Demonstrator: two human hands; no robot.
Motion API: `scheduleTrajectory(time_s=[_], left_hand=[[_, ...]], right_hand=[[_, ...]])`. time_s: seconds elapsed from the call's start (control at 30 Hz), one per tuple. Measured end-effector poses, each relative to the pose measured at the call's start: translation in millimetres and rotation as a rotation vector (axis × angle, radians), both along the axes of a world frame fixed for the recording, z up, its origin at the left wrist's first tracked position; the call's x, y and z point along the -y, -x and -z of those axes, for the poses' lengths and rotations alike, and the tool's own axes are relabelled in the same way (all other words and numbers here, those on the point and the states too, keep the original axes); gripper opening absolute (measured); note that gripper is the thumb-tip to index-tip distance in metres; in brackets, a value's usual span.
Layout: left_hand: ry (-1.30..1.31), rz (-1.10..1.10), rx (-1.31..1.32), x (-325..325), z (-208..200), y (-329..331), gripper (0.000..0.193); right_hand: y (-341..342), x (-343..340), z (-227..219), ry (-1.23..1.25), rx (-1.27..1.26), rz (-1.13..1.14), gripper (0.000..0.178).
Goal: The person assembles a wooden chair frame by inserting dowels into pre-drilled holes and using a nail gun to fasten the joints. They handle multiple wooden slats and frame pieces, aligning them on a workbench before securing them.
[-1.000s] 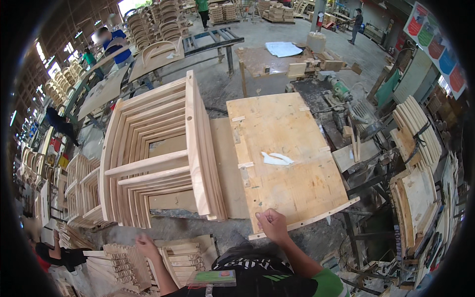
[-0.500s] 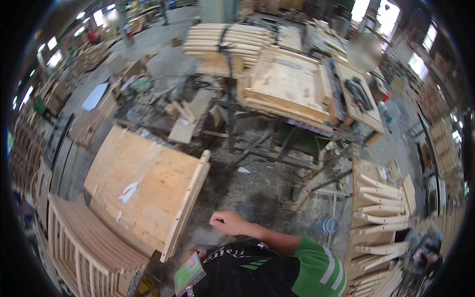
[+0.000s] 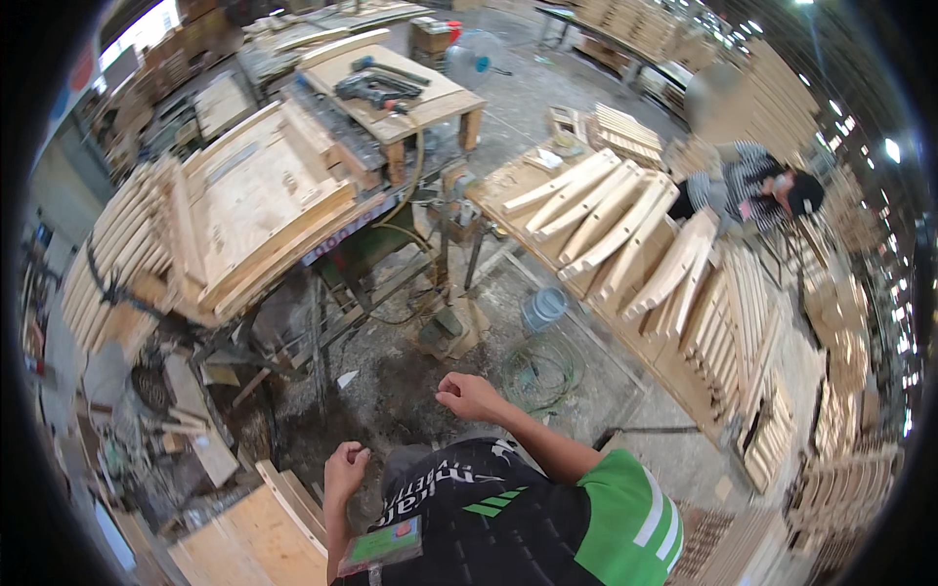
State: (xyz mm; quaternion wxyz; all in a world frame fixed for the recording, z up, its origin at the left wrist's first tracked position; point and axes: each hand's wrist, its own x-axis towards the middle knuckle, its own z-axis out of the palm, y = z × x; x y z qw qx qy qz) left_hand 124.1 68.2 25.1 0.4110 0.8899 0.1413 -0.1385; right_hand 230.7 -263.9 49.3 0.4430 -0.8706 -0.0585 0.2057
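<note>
My right hand (image 3: 470, 397) hangs in front of my body, above the floor, its fingers curled in with nothing showing in them. Lower and further left, my left hand (image 3: 345, 470) is also loosely closed, and I see nothing in it. Neither hand touches anything. Nearest to the left hand is a plywood panel (image 3: 244, 537) with a wooden strip along its edge, at the lower left. Beyond the right hand, a blue bucket (image 3: 543, 309) and a coiled hose (image 3: 542, 376) are on the floor.
A workbench bears a wooden frame jig (image 3: 259, 186) and, beside it, power tools (image 3: 376, 90) on a small table. At right, a long board (image 3: 625, 327) carries rows of curved wooden pieces (image 3: 625, 225). Another person (image 3: 747, 181) in striped sleeves is beyond it. Scrap wood lies at left.
My view has swung to the right: the workbench and plywood panel shifted left, and the board of wooden pieces came closer to the middle. My left hand now shows clearly.
</note>
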Motion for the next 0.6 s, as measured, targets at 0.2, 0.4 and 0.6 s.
scheduleTrajectory(time_s=[0.2,0.4,0.6], left_hand=[[-0.018,0.312,0.089,4.5,-14.6,-111.8,0.036],[-0.011,0.593,-0.010,45.7,-29.0,-188.2,0.041],[0.184,0.798,-0.054,164.3,-45.9,-255.5,0.044]], right_hand=[[10.4,11.5,6.2,-0.011,-0.093,0.235,0.035],[-17.1,78.7,14.8,-0.141,0.184,0.799,0.031],[-73.6,229.5,-20.3,0.028,0.479,1.207,0.029]])
